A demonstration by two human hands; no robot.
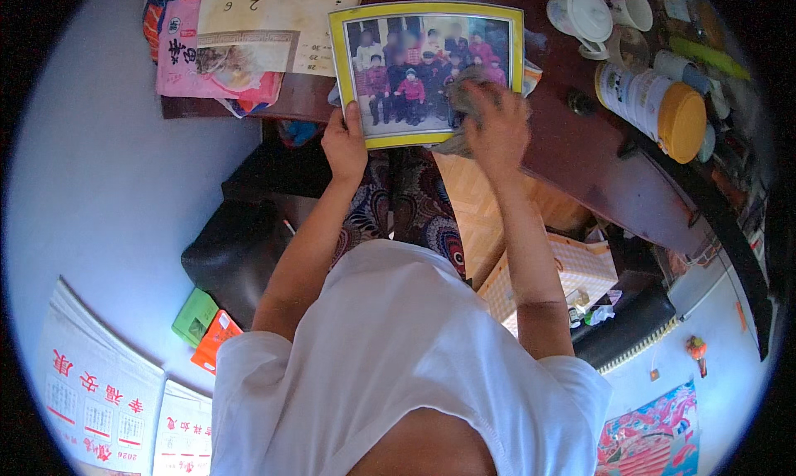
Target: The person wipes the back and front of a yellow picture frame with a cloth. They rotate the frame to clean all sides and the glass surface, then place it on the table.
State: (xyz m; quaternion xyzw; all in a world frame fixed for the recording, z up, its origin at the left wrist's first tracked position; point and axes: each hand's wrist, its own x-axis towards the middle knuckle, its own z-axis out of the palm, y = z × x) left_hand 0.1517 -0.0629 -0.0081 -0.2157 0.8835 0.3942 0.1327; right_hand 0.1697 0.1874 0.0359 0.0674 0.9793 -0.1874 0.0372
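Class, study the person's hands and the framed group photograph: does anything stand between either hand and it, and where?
Yes: a grey cloth is between the right hand and the framed group photograph, over its right part. Nothing visible separates the left hand, which grips the lower left edge directly.

1. The head view looks steeply down from above the left hand's [345,148] grip on the framed photograph [414,78].
2. It faces over the white shirt [406,310], nearer the lens than the grip, toward the table [555,144] beyond.
3. Its wide fisheye reaches the wall [108,186] well left of the grip.
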